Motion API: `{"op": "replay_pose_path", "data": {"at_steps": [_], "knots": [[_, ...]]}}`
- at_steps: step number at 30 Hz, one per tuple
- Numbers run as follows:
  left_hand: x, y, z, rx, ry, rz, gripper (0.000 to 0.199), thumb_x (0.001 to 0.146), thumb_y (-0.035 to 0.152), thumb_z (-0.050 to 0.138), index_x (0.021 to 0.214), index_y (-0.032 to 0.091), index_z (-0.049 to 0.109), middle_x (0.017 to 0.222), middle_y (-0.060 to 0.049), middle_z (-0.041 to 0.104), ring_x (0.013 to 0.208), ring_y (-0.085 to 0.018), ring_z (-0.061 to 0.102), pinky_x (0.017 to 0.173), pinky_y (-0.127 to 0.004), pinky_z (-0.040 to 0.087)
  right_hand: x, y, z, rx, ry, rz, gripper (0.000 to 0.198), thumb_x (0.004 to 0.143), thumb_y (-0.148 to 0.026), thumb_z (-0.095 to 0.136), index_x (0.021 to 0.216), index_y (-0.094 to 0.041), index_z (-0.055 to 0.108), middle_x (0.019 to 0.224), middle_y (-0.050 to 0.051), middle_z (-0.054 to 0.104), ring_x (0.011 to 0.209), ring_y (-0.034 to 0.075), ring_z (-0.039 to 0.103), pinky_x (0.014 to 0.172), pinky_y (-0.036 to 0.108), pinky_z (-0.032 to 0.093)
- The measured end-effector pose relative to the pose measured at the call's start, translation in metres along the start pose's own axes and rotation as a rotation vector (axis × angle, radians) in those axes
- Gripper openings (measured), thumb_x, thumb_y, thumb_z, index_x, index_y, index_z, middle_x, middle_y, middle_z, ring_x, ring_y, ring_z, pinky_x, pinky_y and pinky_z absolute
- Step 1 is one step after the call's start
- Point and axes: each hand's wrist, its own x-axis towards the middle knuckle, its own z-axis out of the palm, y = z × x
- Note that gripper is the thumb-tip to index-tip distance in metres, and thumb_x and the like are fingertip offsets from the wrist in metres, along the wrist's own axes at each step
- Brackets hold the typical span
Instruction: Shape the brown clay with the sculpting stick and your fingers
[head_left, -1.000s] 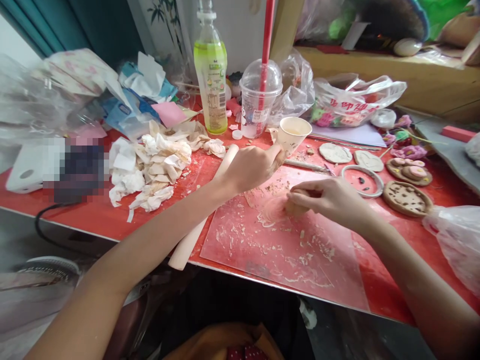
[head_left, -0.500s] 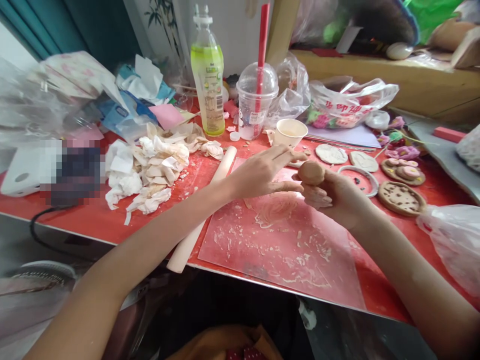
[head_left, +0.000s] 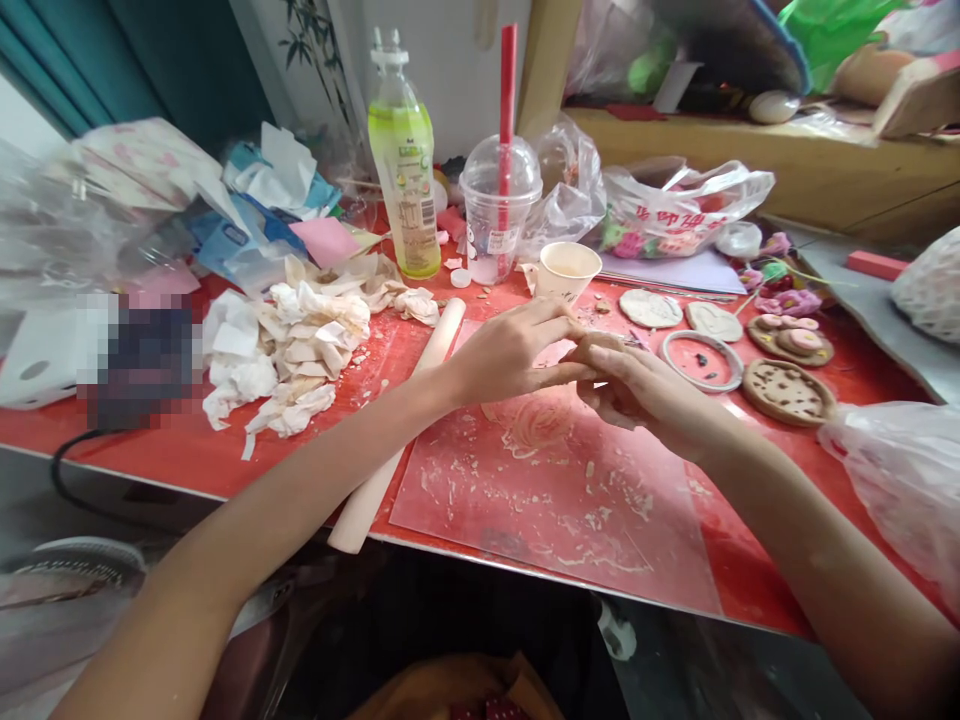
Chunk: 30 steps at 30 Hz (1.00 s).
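Observation:
My left hand [head_left: 517,348] reaches over the clear sheet [head_left: 525,520], fingers stretched out and their tips meeting my right hand [head_left: 634,378]. The right hand is turned with its back up and its fingers bent. The brown clay ball seen earlier in the right hand is now hidden behind the fingers where the hands meet. Dried clay smears and crumbs cover the sheet. A pale rolling pin [head_left: 397,430] lies along the sheet's left edge. Just beyond the hands stands a paper cup [head_left: 568,272].
Crumpled tissues [head_left: 300,340] are heaped at left. A green drink bottle [head_left: 405,190] and a domed plastic cup [head_left: 495,210] with a red straw stand behind. At right lie white clay discs [head_left: 649,308], a ring [head_left: 701,361], a spotted clay disc [head_left: 789,391] and a plastic bag [head_left: 892,480].
My right hand has turned over from palm up, and the clay ball has gone out of sight. My hands have come together. The view has shifted slightly.

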Motion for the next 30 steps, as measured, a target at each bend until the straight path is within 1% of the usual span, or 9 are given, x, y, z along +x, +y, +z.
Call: {"op": "replay_pose_path", "data": {"at_steps": [2,5,8,11,17,21,24,27,30], "knots": [[0.0,0.0,0.0,0.018,-0.016,-0.019,0.027,0.087,0.039,0.053,0.095,0.015,0.059,0.098,-0.009,0.061,0.094,-0.017,0.057,0.085,-0.03,0.046,-0.001,0.001,0.002,-0.03,-0.026,-0.016,0.029,0.086,-0.047,0.044,0.077,-0.02,0.046,0.056,-0.003,0.044,0.041,0.006,0.028,0.037,0.022,0.015],[0.0,0.002,-0.001,0.027,-0.035,-0.044,0.029,0.086,0.042,0.053,0.093,0.015,0.058,0.097,-0.009,0.061,0.094,-0.017,0.057,0.084,-0.03,0.045,-0.001,0.003,0.002,0.04,-0.069,-0.054,0.026,0.088,-0.045,0.038,0.077,-0.021,0.043,0.055,-0.004,0.044,0.041,0.007,0.028,0.037,0.022,0.016],[0.001,0.003,0.001,0.027,-0.035,-0.084,0.032,0.086,0.045,0.051,0.095,0.015,0.056,0.097,-0.008,0.062,0.094,-0.017,0.056,0.084,-0.03,0.044,-0.002,0.004,0.0,0.084,-0.141,-0.105,0.034,0.088,-0.052,0.036,0.078,-0.021,0.043,0.058,-0.003,0.046,0.041,0.007,0.027,0.037,0.022,0.016],[0.001,0.003,0.002,0.035,-0.036,-0.097,0.035,0.086,0.048,0.049,0.093,0.014,0.055,0.096,-0.008,0.062,0.095,-0.017,0.056,0.084,-0.029,0.043,-0.002,0.005,-0.002,0.132,-0.213,-0.092,0.045,0.085,-0.062,0.029,0.078,-0.02,0.044,0.056,-0.002,0.048,0.041,0.007,0.029,0.036,0.022,0.016],[0.001,0.001,0.001,0.038,-0.052,-0.136,0.045,0.083,0.057,0.048,0.093,0.014,0.056,0.096,-0.008,0.063,0.091,-0.017,0.058,0.082,-0.029,0.043,0.0,0.007,0.0,0.192,-0.161,-0.061,0.039,0.087,-0.054,0.036,0.067,-0.02,0.04,0.048,-0.003,0.041,0.038,0.007,0.029,0.036,0.021,0.014],[-0.001,-0.003,0.003,-0.002,-0.08,-0.131,0.056,0.075,0.062,0.054,0.099,0.012,0.055,0.098,-0.009,0.062,0.092,-0.019,0.057,0.082,-0.031,0.043,0.0,0.008,-0.001,0.231,-0.212,-0.003,0.059,0.082,-0.071,0.02,0.067,-0.02,0.046,0.052,0.0,0.045,0.04,0.008,0.033,0.035,0.021,0.013],[0.0,-0.001,0.004,-0.079,-0.099,-0.099,0.046,0.076,0.053,0.061,0.1,0.013,0.054,0.097,-0.008,0.062,0.091,-0.017,0.057,0.08,-0.028,0.043,-0.001,0.009,-0.002,0.213,-0.306,0.041,0.07,0.074,-0.08,0.011,0.065,-0.02,0.047,0.05,0.002,0.048,0.037,0.008,0.031,0.034,0.023,0.014],[0.002,0.005,0.0,-0.095,-0.042,-0.147,0.034,0.077,0.044,0.065,0.091,0.015,0.056,0.089,-0.005,0.063,0.082,-0.015,0.057,0.076,-0.027,0.044,0.0,0.009,-0.003,0.201,-0.321,0.026,0.071,0.073,-0.081,0.012,0.066,-0.02,0.047,0.049,0.002,0.05,0.033,0.007,0.028,0.032,0.024,0.014],[0.004,0.009,-0.007,-0.09,0.092,-0.217,0.035,0.073,0.047,0.067,0.087,0.016,0.058,0.087,-0.003,0.065,0.081,-0.015,0.058,0.079,-0.03,0.042,0.002,0.006,-0.003,0.223,-0.191,-0.035,0.073,0.074,-0.081,0.013,0.08,-0.02,0.053,0.048,0.0,0.049,0.031,0.007,0.028,0.032,0.024,0.015]]}}
